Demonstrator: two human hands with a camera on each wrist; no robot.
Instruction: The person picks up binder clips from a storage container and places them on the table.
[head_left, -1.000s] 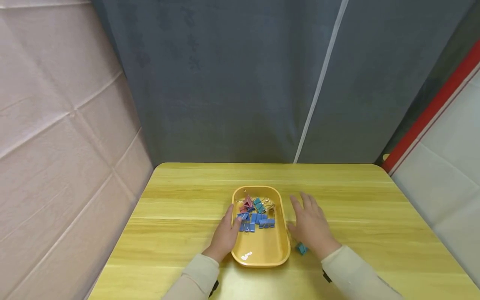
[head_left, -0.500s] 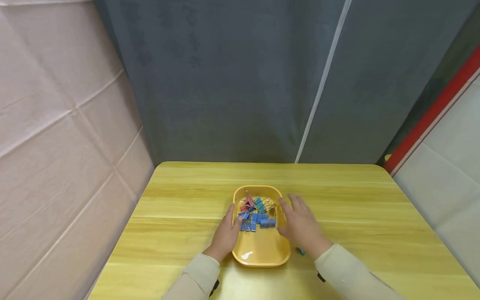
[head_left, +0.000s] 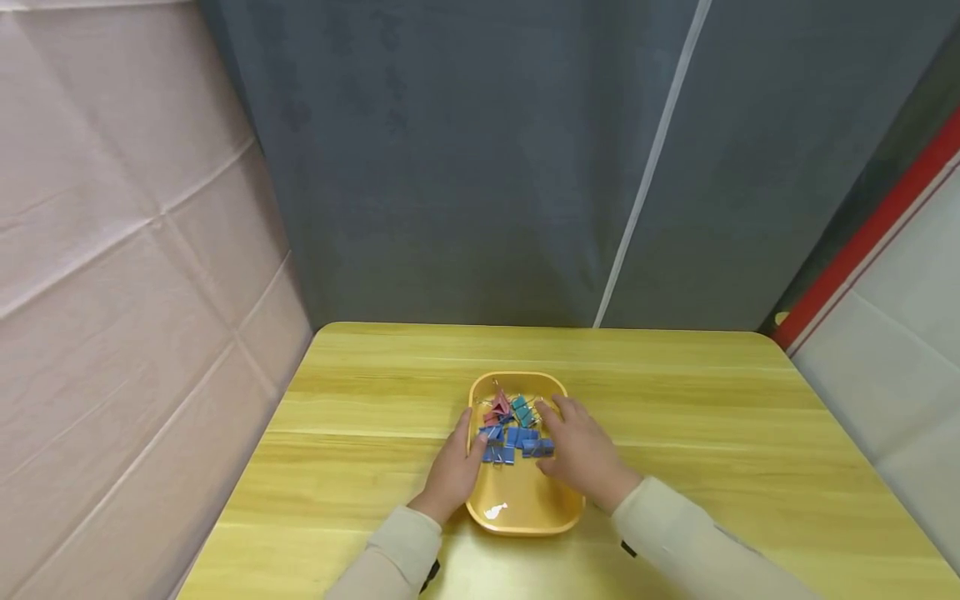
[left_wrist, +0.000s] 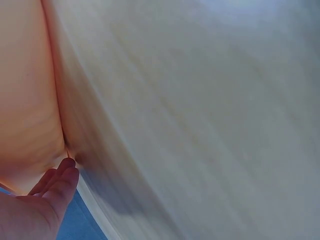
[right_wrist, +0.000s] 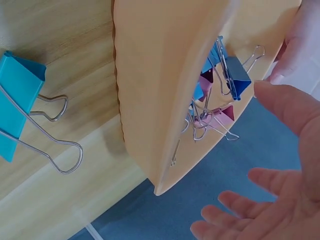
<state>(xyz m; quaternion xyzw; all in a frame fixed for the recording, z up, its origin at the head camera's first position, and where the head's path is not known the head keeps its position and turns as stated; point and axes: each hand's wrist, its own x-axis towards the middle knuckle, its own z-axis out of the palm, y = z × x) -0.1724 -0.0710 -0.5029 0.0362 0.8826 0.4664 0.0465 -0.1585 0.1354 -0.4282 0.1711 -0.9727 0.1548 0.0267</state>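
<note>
A yellow plastic tray (head_left: 517,521) holds several binder clips in its far half: pink clips (head_left: 499,406), a teal clip (head_left: 522,412) and blue clips (head_left: 498,456). My left hand (head_left: 452,468) grips the tray's left wall, thumb over the rim and fingers along the outside; in the left wrist view those fingers (left_wrist: 62,182) lie against the outer wall. My right hand (head_left: 585,454) reaches over the right rim, its fingers spread above the clips. Nothing shows between them in the right wrist view, where the thumb overlaps a blue clip's (right_wrist: 237,77) side of the tray.
A teal binder clip (right_wrist: 20,107) lies on the wooden table (head_left: 360,392), outside the tray on its right; my right arm hides it in the head view. A dark curtain (head_left: 450,167) hangs beyond the far edge, and a pale cloth wall (head_left: 127,333) stands at left.
My right hand has moved left from beside the tray to over its right rim, covering the teal clip on the table. My left hand keeps its grip on the tray.
</note>
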